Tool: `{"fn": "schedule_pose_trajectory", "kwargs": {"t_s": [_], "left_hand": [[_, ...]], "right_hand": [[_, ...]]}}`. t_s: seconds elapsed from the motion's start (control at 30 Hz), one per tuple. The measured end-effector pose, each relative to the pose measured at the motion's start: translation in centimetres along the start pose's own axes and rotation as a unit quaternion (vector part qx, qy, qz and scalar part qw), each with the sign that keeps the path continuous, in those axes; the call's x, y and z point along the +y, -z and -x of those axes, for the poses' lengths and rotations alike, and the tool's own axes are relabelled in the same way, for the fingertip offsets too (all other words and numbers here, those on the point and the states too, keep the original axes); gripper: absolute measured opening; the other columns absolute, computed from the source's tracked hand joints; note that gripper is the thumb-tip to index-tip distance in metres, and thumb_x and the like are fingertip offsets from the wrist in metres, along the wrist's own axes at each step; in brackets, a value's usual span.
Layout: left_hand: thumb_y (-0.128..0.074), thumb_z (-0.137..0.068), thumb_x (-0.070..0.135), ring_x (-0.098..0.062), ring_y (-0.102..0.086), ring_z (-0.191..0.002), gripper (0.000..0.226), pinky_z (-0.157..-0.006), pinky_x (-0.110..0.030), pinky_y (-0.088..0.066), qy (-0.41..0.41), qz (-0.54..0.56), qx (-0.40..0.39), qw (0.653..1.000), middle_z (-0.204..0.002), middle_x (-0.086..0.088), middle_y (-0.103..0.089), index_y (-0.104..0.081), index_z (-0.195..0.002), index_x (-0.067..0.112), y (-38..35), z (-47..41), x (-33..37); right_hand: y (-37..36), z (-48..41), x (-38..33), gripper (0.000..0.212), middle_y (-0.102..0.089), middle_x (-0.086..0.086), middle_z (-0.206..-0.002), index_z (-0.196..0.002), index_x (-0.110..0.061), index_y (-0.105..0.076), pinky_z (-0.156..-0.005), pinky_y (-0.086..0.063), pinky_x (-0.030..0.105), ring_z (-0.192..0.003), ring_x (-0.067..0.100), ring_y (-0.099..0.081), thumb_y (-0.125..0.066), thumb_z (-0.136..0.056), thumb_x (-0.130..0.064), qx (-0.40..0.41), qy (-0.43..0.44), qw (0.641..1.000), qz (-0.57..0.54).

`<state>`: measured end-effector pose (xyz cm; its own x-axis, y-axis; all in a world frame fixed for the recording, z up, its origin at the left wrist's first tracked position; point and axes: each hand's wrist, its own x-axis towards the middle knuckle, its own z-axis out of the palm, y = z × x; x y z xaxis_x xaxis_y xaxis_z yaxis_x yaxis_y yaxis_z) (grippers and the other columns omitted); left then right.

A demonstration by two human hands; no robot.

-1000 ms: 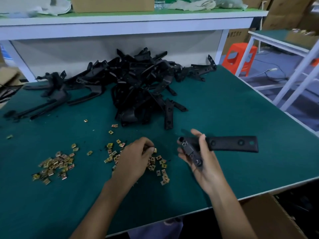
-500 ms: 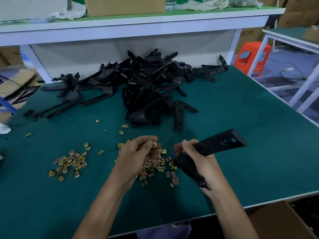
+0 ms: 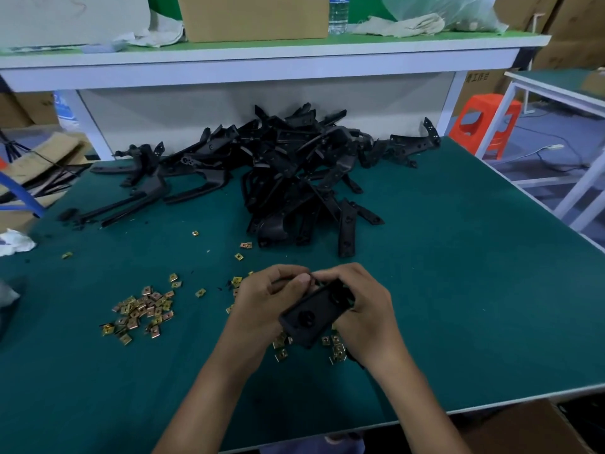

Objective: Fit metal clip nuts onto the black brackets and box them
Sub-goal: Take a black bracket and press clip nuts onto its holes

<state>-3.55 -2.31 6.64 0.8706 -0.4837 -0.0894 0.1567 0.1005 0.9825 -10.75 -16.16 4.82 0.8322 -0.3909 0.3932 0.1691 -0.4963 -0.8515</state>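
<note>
Right hand [image 3: 370,311] grips the bracket [image 3: 311,317], left hand [image 3: 258,303] pinches its end: likely seating an unseen nut, next needing a firm push home.

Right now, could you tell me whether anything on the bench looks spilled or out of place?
Clip nuts lie scattered loose across the green mat, one stray nut far off left; the black brackets sit in a tangled heap.
</note>
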Motion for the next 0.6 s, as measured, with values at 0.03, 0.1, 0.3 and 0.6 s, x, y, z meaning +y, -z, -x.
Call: {"fn": "schedule_pose_trajectory", "kwargs": {"t_s": [0.03,0.1,0.3,0.6], "left_hand": [[-0.069,-0.089,0.013,-0.019,-0.070,-0.077,0.014,-0.061,-0.023,-0.055,0.013,0.028,-0.020,0.999,-0.091,-0.014,-0.076,-0.071,-0.101,0.006,0.2,0.1,0.1],[-0.072,-0.082,0.014,-0.019,-0.070,-0.078,0.022,-0.063,-0.023,-0.055,0.052,0.092,-0.054,0.993,-0.094,-0.017,-0.075,-0.072,-0.102,0.006,0.6,0.2,0.3],[-0.075,-0.079,0.014,-0.014,-0.066,-0.076,0.027,-0.066,-0.022,-0.053,0.044,0.030,-0.110,0.992,-0.088,-0.012,-0.075,-0.071,-0.103,0.003,1.9,0.3,0.6],[-0.064,-0.095,0.007,-0.013,-0.066,-0.091,0.018,-0.079,-0.020,-0.051,-0.044,-0.099,-0.127,0.986,-0.100,-0.014,-0.074,-0.075,-0.109,0.011,2.6,0.8,1.1]], "right_hand": [[0.1,-0.1,0.0,0.028,-0.065,-0.018,-0.097,-0.089,-0.044,-0.069,-0.074,-0.046,0.013,-0.091,0.006,-0.067,-0.074,-0.084,-0.017,0.002,-0.004,1.000,-0.001],[0.4,-0.3,0.2,0.025,-0.064,-0.016,-0.095,-0.088,-0.040,-0.070,-0.072,-0.048,0.017,-0.089,0.010,-0.067,-0.076,-0.082,-0.017,-0.005,-0.004,1.000,-0.010],[1.7,-0.5,-0.2,0.039,-0.066,-0.011,-0.091,-0.086,-0.034,-0.071,-0.072,-0.050,0.028,-0.086,0.017,-0.067,-0.080,-0.080,0.004,-0.088,0.008,0.996,-0.029],[2.2,-0.9,-1.2,0.037,-0.067,-0.011,-0.087,-0.082,-0.027,-0.072,-0.072,-0.051,0.029,-0.083,0.013,-0.067,-0.079,-0.080,0.009,-0.125,-0.016,0.990,-0.065]]}}
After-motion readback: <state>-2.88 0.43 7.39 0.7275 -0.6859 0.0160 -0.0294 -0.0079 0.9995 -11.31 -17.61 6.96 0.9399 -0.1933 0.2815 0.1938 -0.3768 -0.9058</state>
